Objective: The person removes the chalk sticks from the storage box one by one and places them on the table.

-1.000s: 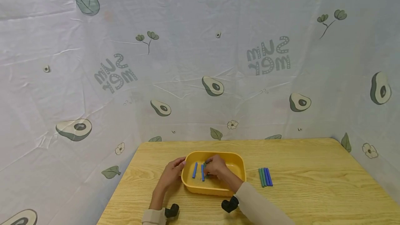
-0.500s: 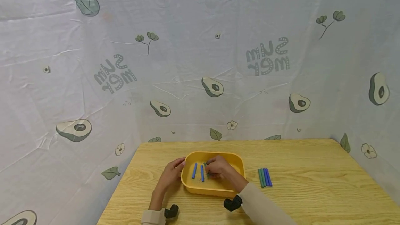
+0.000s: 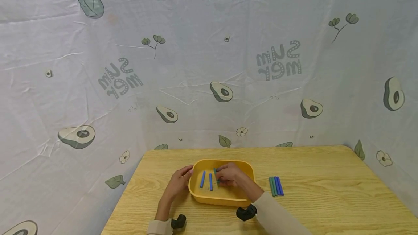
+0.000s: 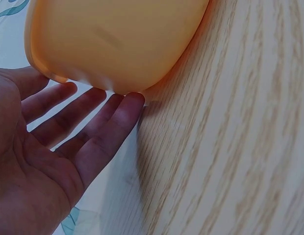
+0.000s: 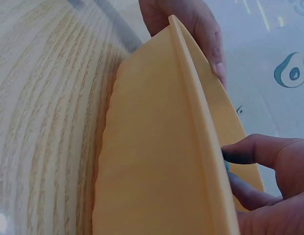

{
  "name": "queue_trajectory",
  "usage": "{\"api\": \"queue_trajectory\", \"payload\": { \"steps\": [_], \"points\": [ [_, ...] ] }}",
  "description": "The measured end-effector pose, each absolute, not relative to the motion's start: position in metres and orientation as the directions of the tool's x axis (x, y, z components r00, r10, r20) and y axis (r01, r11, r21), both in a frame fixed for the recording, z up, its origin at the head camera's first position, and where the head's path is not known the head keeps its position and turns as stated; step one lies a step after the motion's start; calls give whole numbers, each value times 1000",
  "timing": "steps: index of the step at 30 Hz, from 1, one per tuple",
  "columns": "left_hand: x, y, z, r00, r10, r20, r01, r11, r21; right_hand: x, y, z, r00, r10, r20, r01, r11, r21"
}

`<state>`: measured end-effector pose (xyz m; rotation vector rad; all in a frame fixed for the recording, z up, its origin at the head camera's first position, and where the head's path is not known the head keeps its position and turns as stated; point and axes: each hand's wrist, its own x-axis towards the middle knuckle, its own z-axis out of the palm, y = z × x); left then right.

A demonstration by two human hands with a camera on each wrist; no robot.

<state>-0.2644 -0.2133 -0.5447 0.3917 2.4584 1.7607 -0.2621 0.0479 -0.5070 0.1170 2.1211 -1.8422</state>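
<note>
A yellow plastic tray (image 3: 222,201) stands on the table, with two blue chalk-like sticks (image 3: 210,182) lying side by side in its left half. My right hand (image 3: 230,174) reaches into the tray and pinches a green chalk-like stick (image 3: 215,171), mostly hidden by the fingers. In the right wrist view, a bit of teal shows between thumb and finger. My left hand (image 3: 180,179) holds the tray's left end. The left wrist view has its fingertips (image 4: 134,99) against the outer wall (image 4: 117,44) and its thumb up at the rim.
Right of the tray, green sticks (image 3: 272,186) and blue sticks (image 3: 279,186) lie in a close row on the wooden table (image 3: 326,191). Behind the table hangs a pale printed cloth (image 3: 196,64). Faint smudges mark the tray floor.
My right hand has shifted slightly to the right inside the tray, uncovering more of the green stick's upper end. The left hand keeps its place at the tray.
</note>
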Motion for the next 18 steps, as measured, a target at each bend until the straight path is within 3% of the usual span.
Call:
{"api": "queue_trajectory", "payload": {
  "steps": [18],
  "points": [
    [-264, -213, -544, -965, 254, 64, 143, 307, 941, -253, 64, -502, -932, -242, -271, 270, 37, -962]
  ]
}}
